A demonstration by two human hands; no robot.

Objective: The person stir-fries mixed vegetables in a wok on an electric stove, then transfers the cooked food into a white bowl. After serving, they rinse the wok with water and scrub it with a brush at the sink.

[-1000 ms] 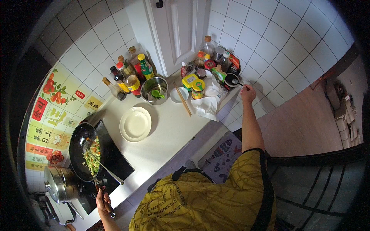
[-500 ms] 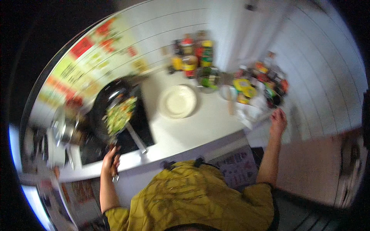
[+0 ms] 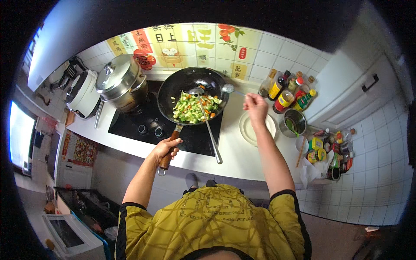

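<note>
My left hand (image 3: 163, 150) is wrapped around the brown wooden handle (image 3: 175, 133) of a black wok (image 3: 170, 85). Chopped green vegetables with orange bits (image 3: 190, 112) lie in the wok. A metal ladle (image 3: 209, 130) rests in the food, its long handle leaning over the near rim towards the counter's front edge. Pinched in my right hand (image 3: 256, 106) is a small spoon (image 3: 228, 88) heaped with white, grainy stuff. The spoon's bowl is at the wok's right rim; I cannot tell whether it is over the wok. Below my right forearm sits a cream plate (image 3: 245, 130).
Left of the wok stand a steel lidded pot (image 3: 119, 82) and a white cooker (image 3: 83, 96). Sauce bottles (image 3: 285, 98) crowd the back right, near a metal pot with greens (image 3: 293, 123). Seasoning jars (image 3: 317, 154) and a bowl with a wooden stick (image 3: 301, 145) stand farther right.
My right hand has come left from beside the seasoning jars to the wok's right side, with the spoon now visible in it. My left hand stays on the wok handle. The view has turned left.
</note>
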